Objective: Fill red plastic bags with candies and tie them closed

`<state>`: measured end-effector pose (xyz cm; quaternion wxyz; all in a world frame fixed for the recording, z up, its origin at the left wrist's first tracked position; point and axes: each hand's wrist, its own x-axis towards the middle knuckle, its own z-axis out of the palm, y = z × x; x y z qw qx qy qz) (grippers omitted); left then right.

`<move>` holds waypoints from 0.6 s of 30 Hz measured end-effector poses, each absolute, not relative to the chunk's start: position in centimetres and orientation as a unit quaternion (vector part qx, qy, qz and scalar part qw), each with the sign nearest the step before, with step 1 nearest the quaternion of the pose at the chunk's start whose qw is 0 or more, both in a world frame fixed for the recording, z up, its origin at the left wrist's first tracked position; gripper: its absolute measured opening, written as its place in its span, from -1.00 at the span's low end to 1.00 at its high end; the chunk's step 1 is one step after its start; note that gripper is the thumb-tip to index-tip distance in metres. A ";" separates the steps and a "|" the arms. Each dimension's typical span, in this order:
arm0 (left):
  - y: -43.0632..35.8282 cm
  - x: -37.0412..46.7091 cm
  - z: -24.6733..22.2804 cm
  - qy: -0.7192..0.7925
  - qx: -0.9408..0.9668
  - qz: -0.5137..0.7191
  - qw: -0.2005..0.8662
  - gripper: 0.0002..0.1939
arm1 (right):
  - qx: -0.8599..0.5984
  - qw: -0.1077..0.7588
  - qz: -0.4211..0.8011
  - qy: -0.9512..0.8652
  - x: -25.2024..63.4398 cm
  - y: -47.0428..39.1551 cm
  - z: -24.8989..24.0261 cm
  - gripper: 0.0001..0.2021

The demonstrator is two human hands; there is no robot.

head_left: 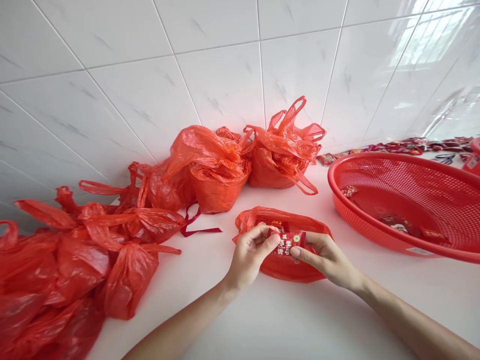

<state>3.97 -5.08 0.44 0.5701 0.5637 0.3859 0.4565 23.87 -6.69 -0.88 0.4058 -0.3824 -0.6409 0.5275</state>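
Note:
Both hands pinch a small red snack packet (285, 244) with white lettering and a green round mark. My left hand (252, 252) grips its left end between thumb and fingers. At the packet's right end, my right hand (330, 255) holds on with the thumb in front. Behind and beneath them lies an opened red plastic bag (296, 275) on the white table. Another red packet (275, 223) shows inside the bag, partly hidden by the hands.
A red mesh basket (375, 235) with a few packets stands to the right. Tied red bags (131, 275) crowd the left, and fuller bags (221, 185) sit by the tiled wall. A dark red ribbon (198, 231) lies between. Loose packets (397, 146) are strewn behind the basket.

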 end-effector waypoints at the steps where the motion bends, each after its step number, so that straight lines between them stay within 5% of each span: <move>1: -5.1 4.0 0.4 0.385 0.564 0.456 0.571 -0.69 | -0.384 0.408 0.521 -0.644 23.8 -6.7 -0.8 -0.66; 18: -5.4 4.1 -0.3 0.384 0.560 0.430 0.595 -0.73 | -0.377 0.454 0.494 -0.638 23.9 -6.8 -1.0 -0.76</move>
